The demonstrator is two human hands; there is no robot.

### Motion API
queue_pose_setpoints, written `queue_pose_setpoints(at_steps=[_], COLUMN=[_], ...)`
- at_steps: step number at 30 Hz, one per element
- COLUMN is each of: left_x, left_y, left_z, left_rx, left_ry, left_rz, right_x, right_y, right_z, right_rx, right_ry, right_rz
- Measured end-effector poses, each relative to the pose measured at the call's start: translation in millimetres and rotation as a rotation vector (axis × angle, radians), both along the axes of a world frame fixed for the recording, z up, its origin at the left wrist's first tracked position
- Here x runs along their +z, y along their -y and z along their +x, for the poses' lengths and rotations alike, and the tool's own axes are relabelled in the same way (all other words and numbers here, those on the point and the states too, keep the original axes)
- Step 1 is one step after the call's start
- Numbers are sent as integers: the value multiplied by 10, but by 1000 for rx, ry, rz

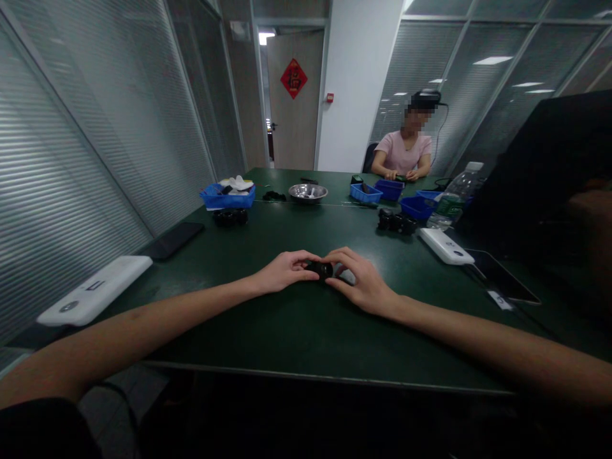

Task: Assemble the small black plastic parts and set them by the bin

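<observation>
Between my two hands, low over the front middle of the green table, is a small black cylindrical part (326, 270). My left hand (283, 270) pinches its left end with the thumb below and the fingers above. The fingers of my right hand (356, 278) curl around the right end, with fingertips and thumb touching it. Its exact kind is too dark to make out, and the fingers cover part of it.
Black parts lie in clusters at left (230, 217) and right (396, 221). Behind are a blue tray (228, 199), a metal bowl (308, 193) and several blue bins. White power banks (95, 290), a water bottle (449, 197) and a tablet (502, 274) flank me. Another person (404, 153) sits opposite.
</observation>
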State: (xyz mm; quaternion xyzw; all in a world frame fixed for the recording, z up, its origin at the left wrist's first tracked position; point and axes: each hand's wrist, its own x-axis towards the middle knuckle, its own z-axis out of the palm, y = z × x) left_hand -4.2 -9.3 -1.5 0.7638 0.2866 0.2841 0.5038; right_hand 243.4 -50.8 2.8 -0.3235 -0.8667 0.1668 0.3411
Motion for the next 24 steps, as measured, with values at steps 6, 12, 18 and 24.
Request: queue_pose_setpoints(at_steps=[6,12,18,24], left_x=[-51,-1,6,-10], left_y=[-29,6,26,18], left_z=[5,-2,-2,-10], left_rx=[16,15,53,35], left_ry=[-13,-50,-80,-63], left_rz=[14,59,104,95], right_x=[-5,3,0,-16], right_y=[20,27,59,41], right_z=[-4,7,-2,-3], right_rx=[-119,-61,-71,-129], right_ry=[-7,16,-8,19], right_rz=[-23,6,8,-20])
